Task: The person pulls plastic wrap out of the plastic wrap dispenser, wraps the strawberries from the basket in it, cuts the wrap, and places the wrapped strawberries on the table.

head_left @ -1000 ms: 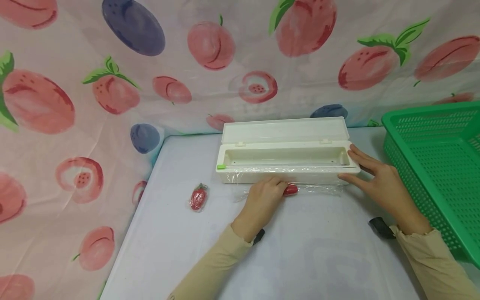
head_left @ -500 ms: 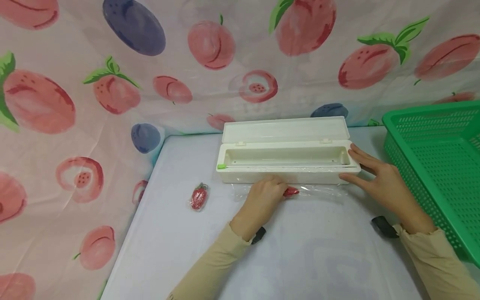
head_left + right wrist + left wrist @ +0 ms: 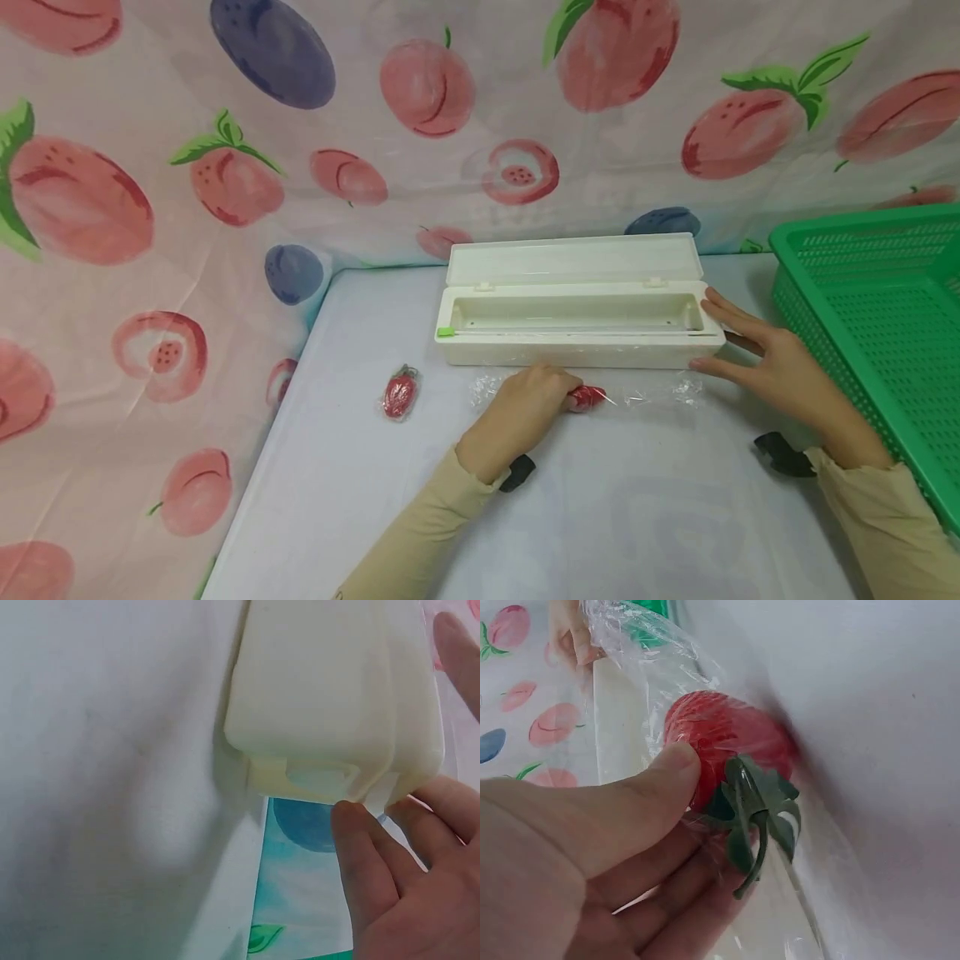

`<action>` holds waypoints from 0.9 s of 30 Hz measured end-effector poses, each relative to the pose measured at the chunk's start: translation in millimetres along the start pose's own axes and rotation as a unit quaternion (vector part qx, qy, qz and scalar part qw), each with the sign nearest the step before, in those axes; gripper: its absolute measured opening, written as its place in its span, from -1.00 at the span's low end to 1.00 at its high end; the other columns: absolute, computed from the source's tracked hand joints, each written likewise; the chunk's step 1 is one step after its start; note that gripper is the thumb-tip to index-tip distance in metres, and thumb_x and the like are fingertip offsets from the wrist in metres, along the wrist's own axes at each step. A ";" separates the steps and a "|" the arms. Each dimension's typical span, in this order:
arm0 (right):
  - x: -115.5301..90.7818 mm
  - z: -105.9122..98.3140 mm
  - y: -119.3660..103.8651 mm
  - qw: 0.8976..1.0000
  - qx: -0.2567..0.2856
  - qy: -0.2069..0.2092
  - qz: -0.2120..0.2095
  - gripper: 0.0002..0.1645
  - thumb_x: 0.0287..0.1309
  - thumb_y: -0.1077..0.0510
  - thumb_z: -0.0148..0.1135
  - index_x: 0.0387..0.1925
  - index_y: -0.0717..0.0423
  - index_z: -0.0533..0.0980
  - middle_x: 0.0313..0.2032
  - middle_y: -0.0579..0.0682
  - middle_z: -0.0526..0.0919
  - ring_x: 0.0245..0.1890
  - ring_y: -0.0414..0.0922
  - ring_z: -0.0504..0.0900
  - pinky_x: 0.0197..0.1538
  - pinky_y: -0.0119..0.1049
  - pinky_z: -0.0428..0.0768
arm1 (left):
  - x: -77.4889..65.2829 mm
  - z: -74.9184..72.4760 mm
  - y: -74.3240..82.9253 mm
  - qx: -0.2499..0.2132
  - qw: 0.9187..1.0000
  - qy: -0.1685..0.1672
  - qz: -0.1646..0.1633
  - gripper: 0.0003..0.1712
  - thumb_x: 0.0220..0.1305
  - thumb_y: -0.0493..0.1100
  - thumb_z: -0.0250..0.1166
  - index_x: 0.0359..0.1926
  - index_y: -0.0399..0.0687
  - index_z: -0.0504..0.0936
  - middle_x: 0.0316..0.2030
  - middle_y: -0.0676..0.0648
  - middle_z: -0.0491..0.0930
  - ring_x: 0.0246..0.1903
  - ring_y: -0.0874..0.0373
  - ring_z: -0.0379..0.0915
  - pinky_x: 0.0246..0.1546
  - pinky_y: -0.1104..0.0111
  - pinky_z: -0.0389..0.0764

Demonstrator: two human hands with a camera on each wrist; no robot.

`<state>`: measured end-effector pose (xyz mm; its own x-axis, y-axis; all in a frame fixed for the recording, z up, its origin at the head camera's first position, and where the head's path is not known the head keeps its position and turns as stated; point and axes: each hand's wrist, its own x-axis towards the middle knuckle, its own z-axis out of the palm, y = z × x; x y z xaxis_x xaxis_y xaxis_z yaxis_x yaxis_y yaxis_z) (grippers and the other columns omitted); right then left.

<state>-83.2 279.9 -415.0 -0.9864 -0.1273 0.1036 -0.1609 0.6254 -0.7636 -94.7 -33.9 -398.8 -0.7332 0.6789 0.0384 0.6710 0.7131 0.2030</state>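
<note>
My left hand (image 3: 528, 406) pinches a red strawberry (image 3: 727, 735) with green leaves between thumb and fingers. Clear cling film (image 3: 645, 397) covers the strawberry and stretches out to both sides, crinkled, just in front of a long white cling film dispenser (image 3: 577, 352). The dispenser's lid (image 3: 573, 260) is raised, and a green slide cutter (image 3: 446, 332) sits at the left end of its rail. Around the dispenser's right end, my right hand (image 3: 780, 367) holds it with the thumb at the front corner and fingers behind. A second red strawberry (image 3: 401, 393), wrapped in film, lies to the left.
A green plastic basket (image 3: 795, 287) stands at the right, close to my right forearm. Fruit-printed cloth (image 3: 360, 242) hangs behind and to the left of the white table (image 3: 330, 500).
The left hand has drawn the strawberry slightly toward me. The film that lay over the dispenser's front now lies lower and more crumpled. The right hand stays at the dispenser's end.
</note>
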 end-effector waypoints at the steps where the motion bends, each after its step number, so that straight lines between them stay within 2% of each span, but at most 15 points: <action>1: 0.2 -0.6 -0.1 1.000 0.009 -0.006 0.001 0.02 0.08 0.09 0.49 0.49 -0.25 0.17 0.53 -0.28 0.02 0.24 -0.71 0.16 0.04 -0.89 0.23 | 0.1 0.1 -0.5 -0.005 1.000 -0.006 0.001 -0.94 0.30 -0.13 0.35 -0.34 0.07 0.70 -0.41 0.12 0.66 -0.28 0.24 0.57 -0.27 0.42 0.63; 4: 0.2 -1.7 -1.2 1.000 0.023 -0.010 0.007 -0.03 0.13 0.11 0.46 0.49 -0.20 0.19 0.53 -0.30 0.03 0.25 -0.67 0.19 0.06 -0.87 0.26 | -0.3 0.5 -1.5 -0.018 0.999 -0.027 0.005 -0.90 0.35 -0.16 0.31 -0.34 0.07 0.69 -0.42 0.13 0.65 -0.29 0.26 0.58 -0.24 0.45 0.61; 6: -1.3 -2.5 -4.6 1.000 0.011 -0.003 0.007 -0.07 0.15 0.09 0.45 0.49 -0.17 0.21 0.52 -0.32 0.04 0.29 -0.62 0.19 0.11 -0.85 0.21 | -1.1 0.5 -1.7 -0.025 0.999 -0.040 0.008 -0.89 0.38 -0.16 0.27 -0.30 0.06 0.70 -0.40 0.13 0.67 -0.26 0.24 0.59 -0.19 0.45 0.61; 8: -2.0 -1.8 -10.8 1.000 -0.012 0.027 -0.009 -0.11 0.12 0.11 0.46 0.46 -0.09 0.28 0.50 -0.26 0.13 0.34 -0.54 0.19 0.13 -0.85 0.15 | -2.3 -0.1 -1.2 -0.031 0.998 -0.054 0.009 -0.88 0.40 -0.16 0.25 -0.20 0.05 0.72 -0.33 0.12 0.70 -0.21 0.22 0.60 -0.12 0.44 0.60; 11: -3.6 1.1 -26.4 0.994 -0.045 0.093 -0.042 -0.17 0.05 0.15 0.51 0.37 0.00 0.41 0.44 -0.10 0.32 0.38 -0.44 0.22 0.14 -0.83 0.10 | -4.0 -1.3 -0.1 -0.028 0.997 -0.067 0.008 -0.81 0.41 -0.19 0.23 -0.05 0.04 0.73 -0.24 0.09 0.72 -0.16 0.20 0.60 -0.05 0.45 0.59; 13: -5.4 3.9 -39.6 0.987 -0.056 0.133 -0.070 -0.22 -0.02 0.22 0.54 0.29 0.02 0.50 0.34 0.04 0.46 0.34 -0.48 0.26 0.13 -0.84 0.12 | -4.5 -1.9 0.8 -0.023 0.997 -0.073 0.006 -0.75 0.41 -0.22 0.22 0.03 0.03 0.71 -0.19 0.07 0.72 -0.12 0.19 0.60 -0.02 0.44 0.59; 15: -7.6 7.3 -52.1 0.981 -0.062 0.149 -0.107 -0.26 -0.10 0.30 0.56 0.21 0.03 0.56 0.23 0.10 0.56 0.27 -0.54 0.30 0.15 -0.82 0.15 | -4.4 -1.8 1.5 -0.021 0.997 -0.079 0.003 -0.72 0.41 -0.25 0.22 0.07 0.03 0.69 -0.17 0.06 0.72 -0.09 0.19 0.59 -0.01 0.44 0.58; 18: -9.3 17.9 -65.3 0.974 -0.071 0.126 -0.172 -0.29 -0.23 0.38 0.58 0.08 0.04 0.63 0.07 0.08 0.66 0.17 -0.54 0.38 0.19 -0.80 0.19 | -3.9 -0.5 1.3 -0.032 0.996 -0.086 -0.003 -0.72 0.41 -0.22 0.22 0.07 0.03 0.69 -0.16 0.05 0.71 -0.09 0.19 0.60 0.00 0.44 0.58; 21: -9.2 35.3 -70.4 0.967 -0.079 0.071 -0.231 -0.38 -0.28 0.39 0.58 -0.03 0.07 0.67 -0.06 0.00 0.72 0.08 -0.32 0.55 0.19 -0.76 0.27 | -4.5 0.8 0.2 -0.039 0.995 -0.092 -0.009 -0.74 0.43 -0.16 0.22 0.07 0.06 0.70 -0.19 0.08 0.69 -0.10 0.20 0.59 0.00 0.45 0.57; 24: -11.0 54.4 -71.1 0.966 -0.097 0.008 -0.241 -0.49 -0.18 0.30 0.58 -0.07 0.03 0.68 -0.10 -0.12 0.71 -0.03 -0.15 0.63 0.10 -0.60 0.49 | -5.1 2.1 -1.3 -0.044 0.995 -0.094 -0.010 -0.72 0.45 -0.10 0.20 0.10 0.09 0.69 -0.18 0.10 0.67 -0.10 0.21 0.57 -0.01 0.44 0.57; 27: -12.6 70.0 -68.6 0.966 -0.107 -0.040 -0.232 -0.58 -0.08 0.22 0.55 -0.09 0.00 0.68 -0.11 -0.19 0.70 -0.06 -0.15 0.63 0.01 -0.30 0.64 | -5.3 3.0 -3.0 -0.053 0.994 -0.095 -0.008 -0.70 0.45 -0.09 0.20 0.12 0.09 0.68 -0.17 0.10 0.66 -0.10 0.21 0.55 -0.01 0.45 0.55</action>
<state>-57.4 184.8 -408.5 -0.8022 -0.4862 0.3465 -0.5966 0.6301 -0.4971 -92.5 -39.1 -402.5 -0.7035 0.6949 -0.1488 0.6359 0.7090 0.3047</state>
